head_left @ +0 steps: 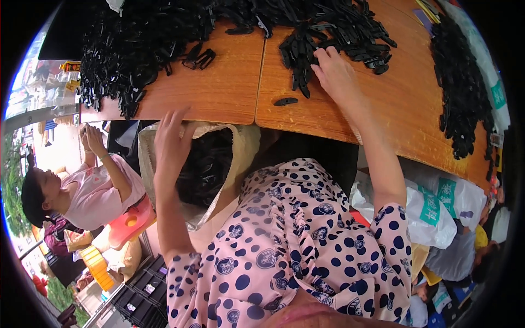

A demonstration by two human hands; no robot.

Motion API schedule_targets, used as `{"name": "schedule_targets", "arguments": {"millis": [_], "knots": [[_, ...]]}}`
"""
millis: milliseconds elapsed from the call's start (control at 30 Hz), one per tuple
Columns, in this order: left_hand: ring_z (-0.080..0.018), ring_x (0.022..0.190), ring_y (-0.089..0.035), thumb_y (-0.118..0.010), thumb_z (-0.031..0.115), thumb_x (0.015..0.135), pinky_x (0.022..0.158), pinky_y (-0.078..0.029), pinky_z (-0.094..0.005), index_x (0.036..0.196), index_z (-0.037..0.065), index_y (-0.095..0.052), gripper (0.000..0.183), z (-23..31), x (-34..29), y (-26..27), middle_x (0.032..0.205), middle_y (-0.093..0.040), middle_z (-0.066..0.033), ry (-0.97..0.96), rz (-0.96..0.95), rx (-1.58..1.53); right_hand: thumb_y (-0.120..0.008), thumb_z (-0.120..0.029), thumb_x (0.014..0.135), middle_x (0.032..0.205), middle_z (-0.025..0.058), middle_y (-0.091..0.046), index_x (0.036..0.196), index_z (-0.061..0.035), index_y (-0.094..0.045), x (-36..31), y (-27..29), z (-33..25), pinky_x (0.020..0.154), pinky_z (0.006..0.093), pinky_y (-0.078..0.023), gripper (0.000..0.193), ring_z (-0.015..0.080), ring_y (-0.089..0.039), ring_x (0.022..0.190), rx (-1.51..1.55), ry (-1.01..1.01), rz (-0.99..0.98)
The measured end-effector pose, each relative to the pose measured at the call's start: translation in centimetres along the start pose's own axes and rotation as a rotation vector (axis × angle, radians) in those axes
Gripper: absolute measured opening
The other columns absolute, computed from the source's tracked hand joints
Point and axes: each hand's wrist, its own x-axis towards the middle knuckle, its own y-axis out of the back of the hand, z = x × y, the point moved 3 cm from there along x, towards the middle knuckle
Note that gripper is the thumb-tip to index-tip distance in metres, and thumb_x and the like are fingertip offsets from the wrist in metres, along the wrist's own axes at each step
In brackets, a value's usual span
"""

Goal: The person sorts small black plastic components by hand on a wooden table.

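My left hand (174, 136) is above the mouth of a pale woven sack (240, 158), by the table's near edge. Its fingers are stretched out, slightly blurred, and hold nothing that I can see. Inside the sack lie many black plastic pieces (208, 164). My right hand (332, 71) reaches across the wooden table (306, 112) to a heap of small, long black plastic parts (298, 52). Thumb and fingers are apart at the heap's near edge, touching or just over the parts. A single black part (285, 101) lies loose on the wood, nearer to me.
A larger black heap (126, 54) covers the table's far left, and another black pile (459, 93) lies along the right. Another person (93, 186) sits at the left, hands raised. White plastic bags (432, 218) lie at the right, black crates (145, 292) at the lower left.
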Motion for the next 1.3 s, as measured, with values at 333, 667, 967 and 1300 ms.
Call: {"name": "schedule_targets", "arguments": {"millis": [333,667,967,1300], "knots": [[-0.036,0.101,-0.058,-0.063,0.012,0.082,0.084,-0.048,-0.0442,0.108,0.003,-0.057,0.028,1.1,20.4,-11.8,0.105,-0.062,-0.0145,-0.152,0.137,0.185,-0.063,0.003,0.075,0.097,0.0178,-0.057,0.117,-0.0044,-0.05,1.5,-1.4,0.2,0.076,0.0412,-0.054,0.044,0.0351,-0.062,0.092,-0.312,0.091,-0.115],[-0.0146,0.078,-0.063,-0.072,0.002,0.079,0.062,-0.053,-0.0264,0.116,-0.003,-0.051,0.043,5.6,13.8,-13.6,0.091,-0.063,-0.0097,0.27,-0.05,-1.141,-0.074,-0.011,0.078,0.08,0.0028,-0.065,0.094,-0.0035,-0.062,-0.5,-2.4,-0.2,0.063,0.0245,-0.049,0.022,0.0076,-0.06,0.074,0.849,-0.211,0.292],[-0.0155,0.094,-0.066,-0.063,-0.006,0.079,0.081,-0.053,-0.0263,0.121,0.001,-0.052,0.044,11.1,10.0,-12.8,0.103,-0.066,-0.0107,0.124,0.109,-1.105,-0.07,0.003,0.077,0.089,0.0118,-0.064,0.09,-0.0005,-0.058,-2.4,-1.3,-6.4,0.06,0.0295,-0.052,0.018,0.0242,-0.065,0.072,0.635,0.045,0.469],[-0.013,0.093,-0.058,-0.055,0.006,0.092,0.08,-0.052,-0.0268,0.116,-0.002,-0.053,0.025,12.4,8.1,-12.1,0.103,-0.059,-0.0056,0.307,-0.049,-1.574,-0.068,0.005,0.072,0.092,0.0121,-0.064,0.089,-0.0006,-0.058,-3.2,-1.1,-6.0,0.069,0.0359,-0.051,0.021,0.0312,-0.061,0.081,0.401,0.261,0.511]]}}
